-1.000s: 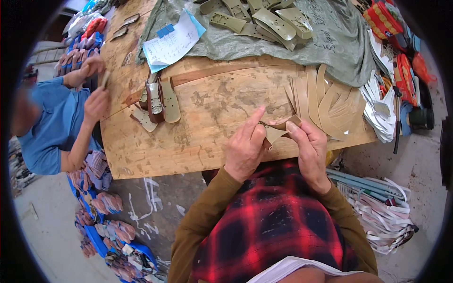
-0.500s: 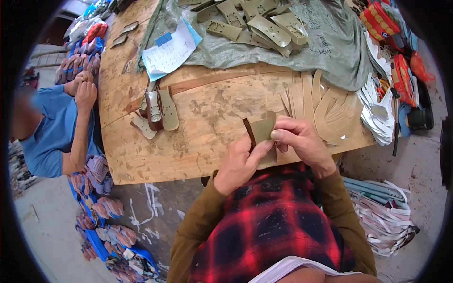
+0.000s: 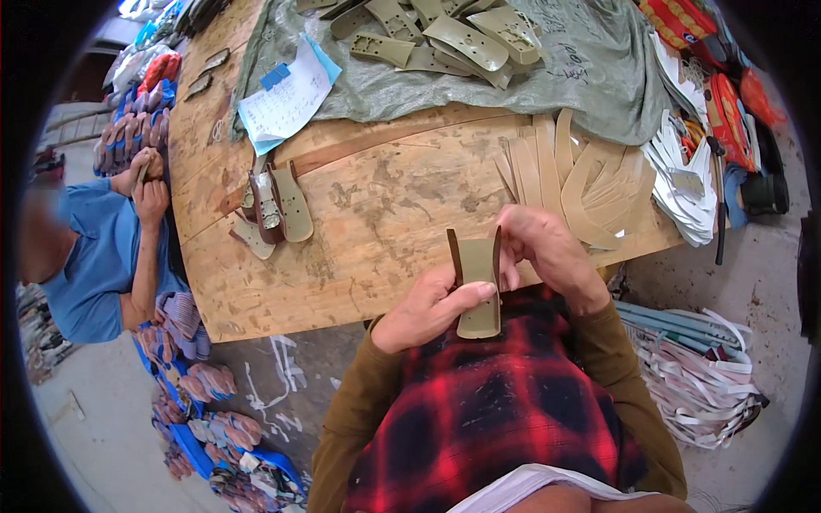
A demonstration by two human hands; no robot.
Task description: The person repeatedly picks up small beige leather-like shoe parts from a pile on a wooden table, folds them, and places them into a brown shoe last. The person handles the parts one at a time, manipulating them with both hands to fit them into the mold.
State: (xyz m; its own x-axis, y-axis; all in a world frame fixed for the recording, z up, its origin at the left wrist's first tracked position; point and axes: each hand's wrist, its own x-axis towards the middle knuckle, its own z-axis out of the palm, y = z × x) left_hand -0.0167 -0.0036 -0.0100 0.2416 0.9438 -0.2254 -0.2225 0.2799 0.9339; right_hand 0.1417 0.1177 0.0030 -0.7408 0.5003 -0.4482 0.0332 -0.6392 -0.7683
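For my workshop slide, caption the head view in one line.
Left hand holds an olive moulded piece with brown sides, right hand at its edge, by a stained wooden table.

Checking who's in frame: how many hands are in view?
4: the wearer's left hand and right hand, holding an olive piece at the front of the table; a co-worker's upper hand and lower hand, together beside its left edge.
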